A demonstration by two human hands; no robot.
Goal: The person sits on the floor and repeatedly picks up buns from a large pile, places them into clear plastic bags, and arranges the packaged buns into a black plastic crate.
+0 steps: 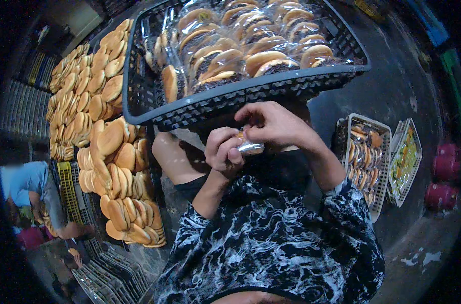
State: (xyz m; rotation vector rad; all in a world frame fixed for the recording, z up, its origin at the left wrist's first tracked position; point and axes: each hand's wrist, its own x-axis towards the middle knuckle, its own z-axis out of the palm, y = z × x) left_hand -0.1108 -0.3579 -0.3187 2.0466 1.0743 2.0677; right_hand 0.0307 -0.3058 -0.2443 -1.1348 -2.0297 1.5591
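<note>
In front of my body, my left hand (224, 151) is closed around a small shiny thing (250, 148), silvery with a bit of orange. Its exact kind cannot be made out. My right hand (278, 124) meets it from the other side, fingers curled and thumb against its upper end. Just beyond both hands is a black plastic crate (200, 112), filled with rows of round buns (271, 58) in clear plastic bags, a dark filling showing at their edges.
Unwrapped buns (121, 152) lie in long stacks on the left. At right stand a pale crate (386, 167) of filled buns and another crate (412, 172) with yellow-green contents. A person in a blue shirt (30, 180) bends at far left, near stacked crates (111, 276).
</note>
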